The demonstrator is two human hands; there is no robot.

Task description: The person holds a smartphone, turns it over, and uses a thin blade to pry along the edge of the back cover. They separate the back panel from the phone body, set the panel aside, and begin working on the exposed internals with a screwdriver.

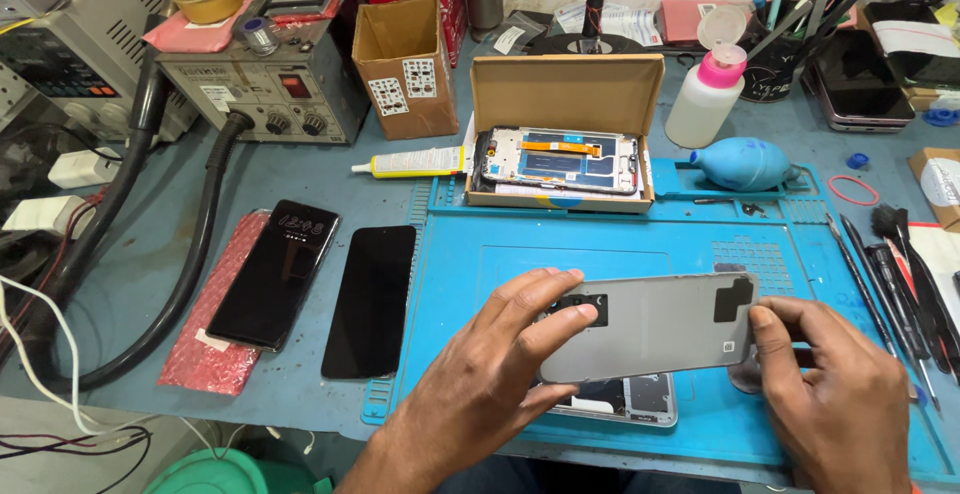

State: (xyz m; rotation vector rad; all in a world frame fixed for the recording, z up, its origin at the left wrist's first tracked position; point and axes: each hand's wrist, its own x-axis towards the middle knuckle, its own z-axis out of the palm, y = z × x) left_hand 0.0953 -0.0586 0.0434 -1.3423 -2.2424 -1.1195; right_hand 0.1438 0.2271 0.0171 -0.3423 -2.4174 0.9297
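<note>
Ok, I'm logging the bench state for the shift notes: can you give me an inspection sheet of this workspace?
Surface: blue repair mat on a blue-grey bench.
Job's things: grey phone back cover, held above an opened phone on the mat.
Clutter: two dark phones, open cardboard box with a phone frame, glue tube, blue air blower, white bottle with pink cap, hand tools.
Hands: left hand and right hand grip the cover's ends.
Cables: black hoses; white wires.
Surroundings: grey bench station, pen cup.
</note>
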